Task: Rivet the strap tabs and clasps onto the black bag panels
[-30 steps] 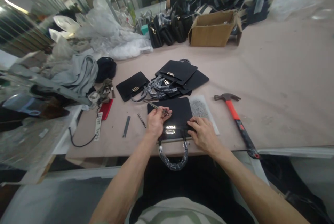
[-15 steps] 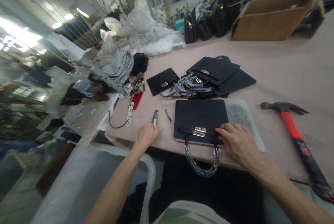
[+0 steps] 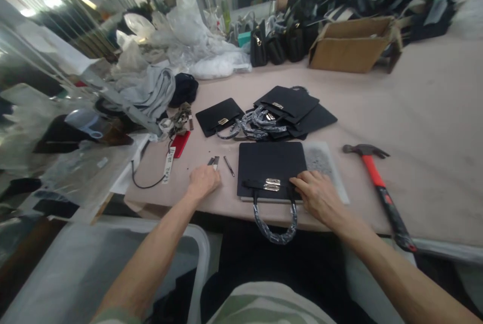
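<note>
A black bag panel (image 3: 270, 160) lies flat at the table's near edge, with two silver metal plates (image 3: 271, 184) on its strap. Its plastic-wrapped handle (image 3: 277, 237) hangs over the edge. My right hand (image 3: 319, 193) is closed at the panel's right side, thumb and fingers on the strap end. To the left, my left hand (image 3: 205, 181) rests on the table with its fingers curled. Small metal pieces (image 3: 216, 162) stick out just past its fingertips; what the fingers hold is hidden. A thin metal rod (image 3: 228, 166) lies between that hand and the panel.
A claw hammer (image 3: 377, 183) with a red and black handle lies on the right. Behind the panel is a pile of black bag panels (image 3: 298, 105), with another panel (image 3: 219, 115) beside it. A pale slab (image 3: 324, 163) sits partly under the work. A cardboard box (image 3: 347, 45) stands behind.
The view has swung to the right, so everything appears shifted left. By my left fingertips, a dark piece and a silver piece now show apart. My right hand stays at the strap.
</note>
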A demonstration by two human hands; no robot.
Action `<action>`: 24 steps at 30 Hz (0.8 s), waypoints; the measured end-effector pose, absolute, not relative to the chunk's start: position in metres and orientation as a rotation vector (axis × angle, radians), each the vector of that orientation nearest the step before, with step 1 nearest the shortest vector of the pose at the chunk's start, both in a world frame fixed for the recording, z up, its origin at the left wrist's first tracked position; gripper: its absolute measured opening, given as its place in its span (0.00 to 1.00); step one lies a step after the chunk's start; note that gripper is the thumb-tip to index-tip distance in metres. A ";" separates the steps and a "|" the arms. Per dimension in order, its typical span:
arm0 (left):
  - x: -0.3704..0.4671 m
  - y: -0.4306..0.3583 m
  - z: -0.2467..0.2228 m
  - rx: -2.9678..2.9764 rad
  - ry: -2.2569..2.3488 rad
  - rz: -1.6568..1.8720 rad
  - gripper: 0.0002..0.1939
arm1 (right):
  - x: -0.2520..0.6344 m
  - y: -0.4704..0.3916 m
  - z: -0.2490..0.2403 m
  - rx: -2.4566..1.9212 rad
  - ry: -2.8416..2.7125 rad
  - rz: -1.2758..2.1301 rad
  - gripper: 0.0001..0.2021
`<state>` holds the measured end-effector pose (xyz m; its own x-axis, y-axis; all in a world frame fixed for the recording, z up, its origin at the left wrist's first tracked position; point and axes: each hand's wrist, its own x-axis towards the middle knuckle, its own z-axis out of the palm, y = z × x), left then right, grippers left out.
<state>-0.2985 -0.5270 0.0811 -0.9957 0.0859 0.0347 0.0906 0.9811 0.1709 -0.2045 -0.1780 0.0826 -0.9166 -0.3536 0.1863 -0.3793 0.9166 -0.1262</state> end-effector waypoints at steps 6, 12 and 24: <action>-0.267 -0.489 0.098 -0.444 -3.012 0.040 0.12 | -0.203 -0.178 0.087 0.654 -2.973 0.260 0.17; -0.239 -0.436 0.103 -1.253 -2.866 -0.280 0.09 | -0.203 -0.179 0.087 0.741 -2.964 0.194 0.10; -0.238 -0.456 0.089 -1.495 -2.740 -0.358 0.13 | -0.200 -0.168 0.067 0.731 -2.767 0.603 0.12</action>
<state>-0.2382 -0.4565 0.0893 -0.5472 0.8299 0.1088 0.8300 0.5211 0.1989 -0.2000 -0.1684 0.0665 -0.8533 -0.4228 0.3052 -0.5114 0.7926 -0.3320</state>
